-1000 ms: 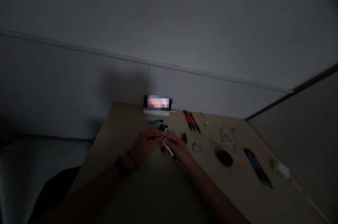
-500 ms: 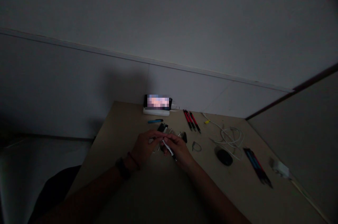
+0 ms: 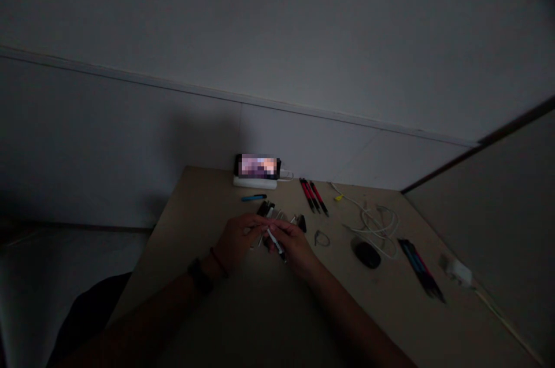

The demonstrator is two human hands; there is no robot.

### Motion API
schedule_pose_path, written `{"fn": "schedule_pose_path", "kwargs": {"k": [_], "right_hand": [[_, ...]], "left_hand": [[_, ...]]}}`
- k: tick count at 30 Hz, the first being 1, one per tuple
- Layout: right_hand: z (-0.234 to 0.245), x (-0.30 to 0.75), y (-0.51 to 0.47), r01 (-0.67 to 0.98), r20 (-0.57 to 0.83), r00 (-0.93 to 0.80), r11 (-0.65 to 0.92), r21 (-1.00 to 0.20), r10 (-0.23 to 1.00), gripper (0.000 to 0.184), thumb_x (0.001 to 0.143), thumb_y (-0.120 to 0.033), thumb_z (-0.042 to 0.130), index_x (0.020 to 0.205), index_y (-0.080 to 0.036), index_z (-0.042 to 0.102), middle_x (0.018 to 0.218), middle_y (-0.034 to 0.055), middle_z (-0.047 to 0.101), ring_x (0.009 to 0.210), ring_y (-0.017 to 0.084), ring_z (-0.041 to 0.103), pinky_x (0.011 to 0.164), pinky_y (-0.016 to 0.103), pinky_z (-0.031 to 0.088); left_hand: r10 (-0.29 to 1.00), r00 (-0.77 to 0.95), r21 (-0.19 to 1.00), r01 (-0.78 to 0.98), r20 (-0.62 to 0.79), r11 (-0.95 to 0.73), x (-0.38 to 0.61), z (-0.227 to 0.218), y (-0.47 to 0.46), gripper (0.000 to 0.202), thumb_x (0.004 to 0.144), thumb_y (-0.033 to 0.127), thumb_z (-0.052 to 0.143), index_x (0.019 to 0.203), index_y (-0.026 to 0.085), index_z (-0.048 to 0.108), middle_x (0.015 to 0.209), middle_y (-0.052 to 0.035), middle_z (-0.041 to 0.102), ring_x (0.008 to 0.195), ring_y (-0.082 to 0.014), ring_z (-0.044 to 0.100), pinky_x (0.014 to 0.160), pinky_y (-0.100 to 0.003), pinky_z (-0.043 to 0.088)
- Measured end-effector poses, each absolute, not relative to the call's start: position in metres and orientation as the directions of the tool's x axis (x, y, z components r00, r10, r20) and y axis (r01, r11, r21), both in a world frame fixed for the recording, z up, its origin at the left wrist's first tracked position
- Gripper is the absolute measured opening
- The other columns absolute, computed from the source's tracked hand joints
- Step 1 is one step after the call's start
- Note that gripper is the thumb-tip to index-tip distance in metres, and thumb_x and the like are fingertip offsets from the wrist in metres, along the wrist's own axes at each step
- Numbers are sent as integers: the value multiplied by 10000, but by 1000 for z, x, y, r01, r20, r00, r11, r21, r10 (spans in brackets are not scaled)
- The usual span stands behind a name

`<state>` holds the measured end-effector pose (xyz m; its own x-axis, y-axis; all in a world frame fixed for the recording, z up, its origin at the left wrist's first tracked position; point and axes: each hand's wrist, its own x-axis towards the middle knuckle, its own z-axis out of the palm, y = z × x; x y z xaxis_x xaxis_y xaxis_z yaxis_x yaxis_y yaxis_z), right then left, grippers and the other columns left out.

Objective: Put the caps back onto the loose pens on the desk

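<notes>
Room: dim; a pale wall (image 3: 130,148) runs along the far side, with a raised strip across it; a partition (image 3: 511,241) closes the right side.

Desk: a beige top (image 3: 203,206) fills the lower middle, its far corner against the wall; both forearms reach over its near edge.

Far edge: a phone (image 3: 258,166), its screen pixelated, lies on a white power bank (image 3: 254,184), with a short cable running off to the right; a few red-and-black pens (image 3: 313,196) lie just right of them; a blue lighter (image 3: 254,197) lies just nearer.

Right side: a tangled white cable (image 3: 375,229) lies on the desk; a black mouse (image 3: 366,255) sits near its lower end; a bundle of dark pens (image 3: 420,270) with blue and red markings lies beyond it, to the right; a white plug (image 3: 454,271) sits nearer the partition.

Middle: a heap of black and white parts (image 3: 265,209) lies under and just beyond the hands; a small dark wire loop (image 3: 321,238) lies just right of the heap.

Left hand (image 3: 236,241): fingers (image 3: 255,223) reach right over the heap, closed and close to the right hand; I cannot tell whether they grip anything; a red band (image 3: 219,262) and a dark strap (image 3: 199,275) circle the wrist.

Right hand (image 3: 295,246): a narrow pinch holds a white rod (image 3: 276,244), slanted down to the right above the heap, at the middle of the desk.
</notes>
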<state>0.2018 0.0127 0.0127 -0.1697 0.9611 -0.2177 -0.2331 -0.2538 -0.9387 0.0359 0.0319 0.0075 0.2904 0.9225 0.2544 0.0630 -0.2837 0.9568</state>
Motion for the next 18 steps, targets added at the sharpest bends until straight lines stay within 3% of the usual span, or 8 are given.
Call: {"fn": "schedule_pose_path", "kwargs": {"k": [5, 10, 18], "right_hand": [[11, 201, 13, -289, -230, -131, -259, -922, 964, 370, 682, -513, 828, 801, -176, 735, 619, -5, 650, 483, 98, 505, 467, 218, 384], [8, 202, 15, -376, -257, -34, -250, -892, 966, 385, 621, -505, 873, 768, -178, 734, 665, -1, 671, 508, 92, 524, 490, 213, 436], [9, 200, 14, -373, -260, -19, -248, -894, 965, 375, 594, -434, 902, 816, -172, 750, 639, -12, 662, 509, 100, 545, 515, 228, 466]], "left_hand": [[875, 356, 910, 129, 329, -395, 36, 11, 26, 275, 948, 232, 541, 1141, 254, 736, 1105, -55, 754, 1012, -200, 697, 932, -347, 539], [805, 428, 855, 125, 411, -503, 38, 12, 22, 418, 966, 197, 508, 1368, 282, 586, 1236, -75, 687, 1111, -212, 645, 982, -384, 511], [774, 359, 768, 198, 521, -609, 39, 8, 22, 375, 942, 167, 557, 1299, 267, 617, 1197, -80, 694, 1099, -219, 641, 966, -394, 513]]}}
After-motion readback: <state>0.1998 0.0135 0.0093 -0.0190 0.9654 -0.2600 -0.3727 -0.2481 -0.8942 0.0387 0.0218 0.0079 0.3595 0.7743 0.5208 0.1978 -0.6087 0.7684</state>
